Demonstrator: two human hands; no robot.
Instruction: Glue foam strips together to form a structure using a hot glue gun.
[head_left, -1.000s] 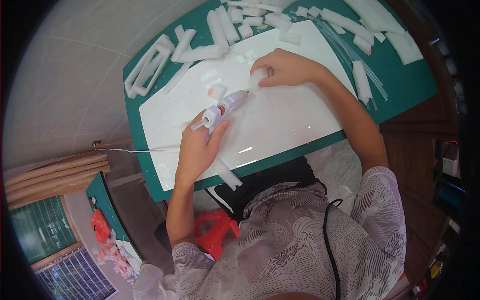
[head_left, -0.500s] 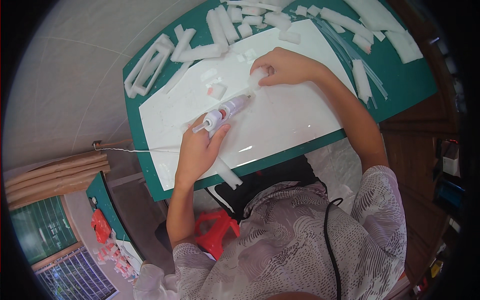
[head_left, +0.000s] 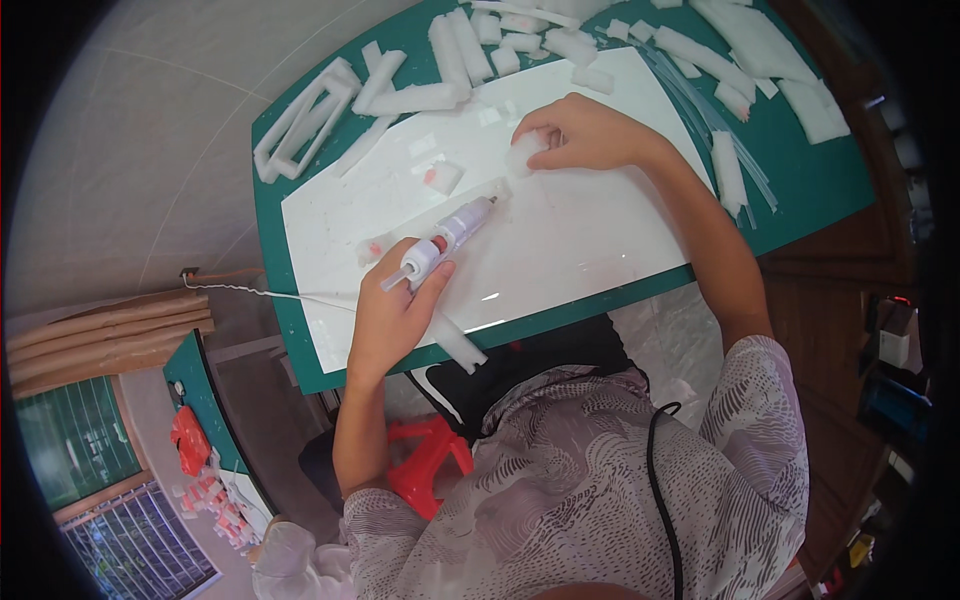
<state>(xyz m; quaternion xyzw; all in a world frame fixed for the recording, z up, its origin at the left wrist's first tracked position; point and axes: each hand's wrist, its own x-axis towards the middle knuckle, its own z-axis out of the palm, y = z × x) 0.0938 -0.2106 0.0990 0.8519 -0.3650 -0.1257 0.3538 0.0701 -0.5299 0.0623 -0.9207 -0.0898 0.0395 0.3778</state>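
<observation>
My left hand [head_left: 388, 310] is closed around a white glue gun [head_left: 452, 232], and a clear glue stick pokes out of its back end. Its nozzle points up and to the right, over one end of a long white foam strip [head_left: 400, 226] lying on the white board [head_left: 590, 225]. Pinched in the fingers of my right hand [head_left: 590, 135] is a small white foam block [head_left: 523, 153], just beyond that end of the strip. Whether block and strip touch, I cannot tell. A second foam strip [head_left: 457, 345] passes below my left hand and over the near table edge.
Foam pieces [head_left: 430, 97] and a foam frame [head_left: 305, 120] line the far side of the green table [head_left: 850, 180]. Clear glue sticks [head_left: 750, 170] lie at the right. A white cord [head_left: 240, 290] runs left. A red stool [head_left: 430, 465] stands below.
The glue gun's nozzle has drawn slightly back from the foam block, toward the lower left. More of the foam strip beneath it shows. The whole view has shifted a little.
</observation>
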